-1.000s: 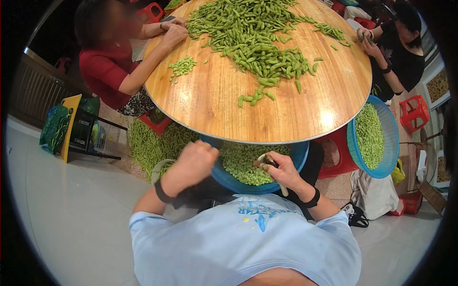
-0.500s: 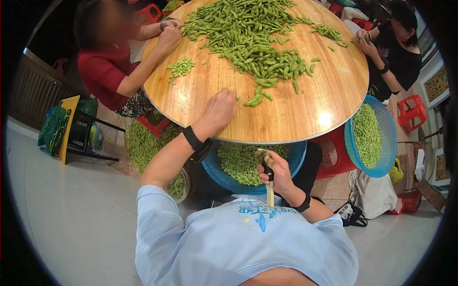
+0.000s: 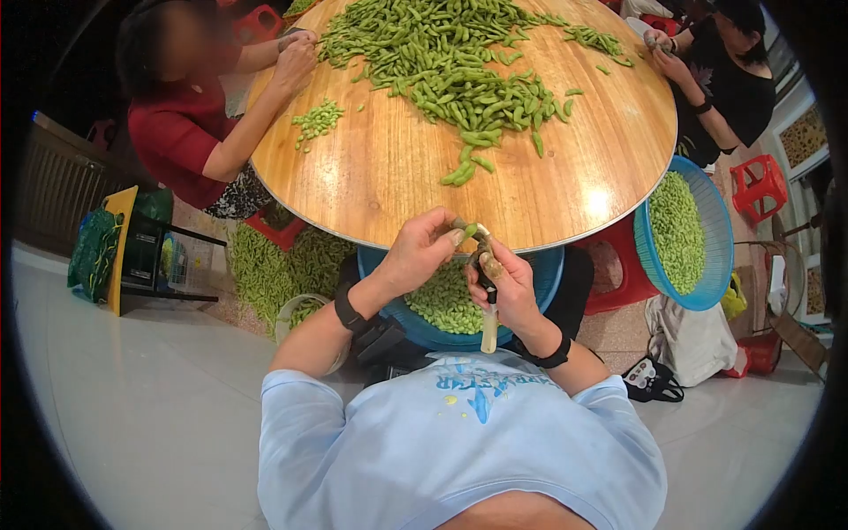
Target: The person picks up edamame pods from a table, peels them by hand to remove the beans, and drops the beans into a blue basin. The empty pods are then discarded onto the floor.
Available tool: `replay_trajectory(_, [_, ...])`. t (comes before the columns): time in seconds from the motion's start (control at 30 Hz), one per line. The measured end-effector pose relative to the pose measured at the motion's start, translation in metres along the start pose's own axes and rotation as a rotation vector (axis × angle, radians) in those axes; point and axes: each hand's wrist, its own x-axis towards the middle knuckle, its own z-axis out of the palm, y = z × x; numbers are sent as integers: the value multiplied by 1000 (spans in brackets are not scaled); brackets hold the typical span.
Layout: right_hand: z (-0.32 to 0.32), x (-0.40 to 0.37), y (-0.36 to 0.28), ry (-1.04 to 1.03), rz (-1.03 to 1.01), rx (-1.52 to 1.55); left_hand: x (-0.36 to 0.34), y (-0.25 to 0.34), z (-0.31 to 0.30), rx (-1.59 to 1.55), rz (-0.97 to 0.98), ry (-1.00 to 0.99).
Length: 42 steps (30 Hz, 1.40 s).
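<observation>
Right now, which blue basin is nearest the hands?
The basin below the left hand and right hand; the other basin is off to the right.

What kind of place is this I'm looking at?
Probably a dining area in a home or small eatery; I can't tell which. A large round table is heaped with green pods, a blue basket beside it holds shelled beans, and a red stool stands nearby.

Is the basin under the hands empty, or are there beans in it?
Not empty: green beans cover the visible inside of the basin. Cannot tell how full; the table hides its far side.
</observation>
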Motion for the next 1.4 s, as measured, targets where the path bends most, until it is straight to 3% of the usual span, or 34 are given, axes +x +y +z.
replay_trajectory(0.23, [3, 0, 4, -4, 20, 79, 2, -15, 4, -6, 98, 49])
replay_trajectory(0.43, [-2, -1, 15, -4, -92, -282, -3, -16, 9, -15, 51, 95])
replay_trajectory(0.5, [-4, 3, 19, -64, -406, -761, -6, -17, 5, -41, 5, 82])
replay_trajectory(0.53, [-2, 5, 18, -69, -407, -759, -9, -16, 3, -72, -45, 68])
replay_trajectory(0.6, [3, 10, 13, -112, -681, -990, -14, -9, -3, -111, -102, 54])
replay_trajectory(0.63, [0, 12, 11, -153, -680, -1047, -17, -6, -6, -155, -163, 39])
replay_trajectory(0.67, [0, 12, 13, -152, -683, -1045, -21, -6, -9, -152, -162, 39])
replay_trajectory(0.77, [0, 6, 7, -249, -392, -847, -37, 5, -24, 750, 202, 127])
replay_trajectory(0.8, [-2, 3, 1, -245, -394, -844, -48, 19, -35, 1093, 327, 141])
replay_trajectory(0.87, [-11, -2, -9, -12, -91, -586, -69, 36, -59, 1439, 32, 50])
replay_trajectory(0.97, [-24, 5, -11, 84, -160, -407, -64, 44, -69, 1595, 67, -51])
replay_trajectory(1.03, [-22, 12, -17, 155, -209, -345, -34, 43, -55, 1409, 393, -88])
replay_trajectory(1.17, [-25, 19, -18, 197, -205, -359, 48, 40, -30, 1386, 787, -179])
replay_trajectory(1.4, [-23, 20, -17, 228, -208, -305, 114, 17, -37, 1448, 745, -218])
